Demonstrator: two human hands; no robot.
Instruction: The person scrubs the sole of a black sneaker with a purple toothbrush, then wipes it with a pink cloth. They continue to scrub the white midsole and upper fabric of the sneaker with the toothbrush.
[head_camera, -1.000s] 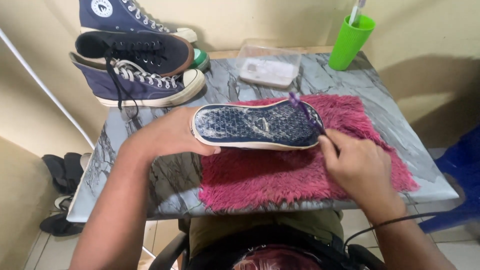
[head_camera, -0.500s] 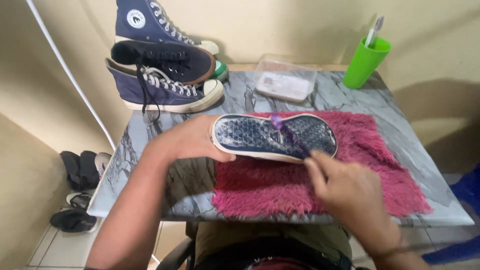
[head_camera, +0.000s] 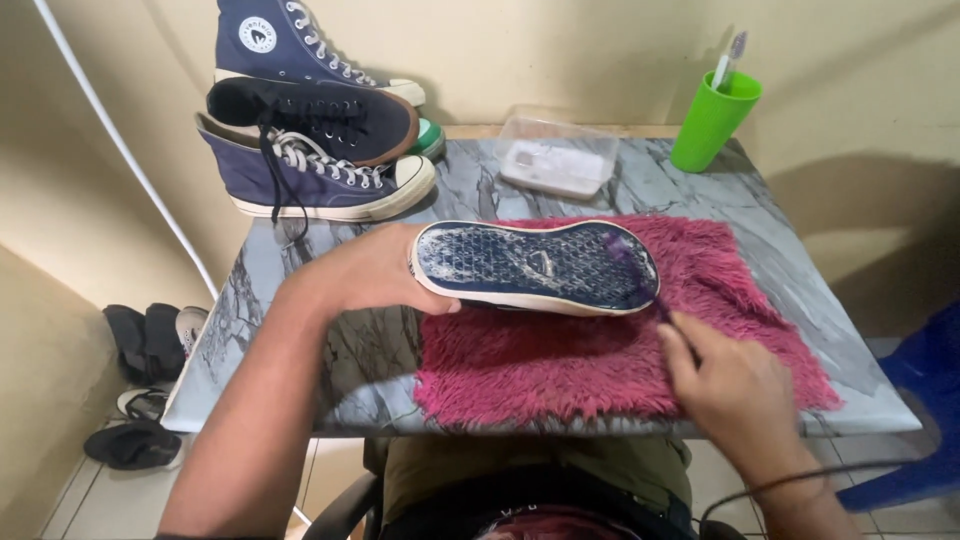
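On a grey marble-patterned table (head_camera: 300, 300) against a cream wall lies a shaggy crimson mat (head_camera: 600, 370). On it, sole-up, sits a navy slip-on shoe (head_camera: 535, 266), its heel clasped by the left hand (head_camera: 375, 272). The right hand (head_camera: 730, 385), just past the shoe's toe, pinches a purple toothbrush (head_camera: 638, 272) against the sole.

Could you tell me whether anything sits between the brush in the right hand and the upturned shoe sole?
Nothing visible does: the brush in the right hand already lies on the sole of the shoe, which the left hand holds on the red mat.
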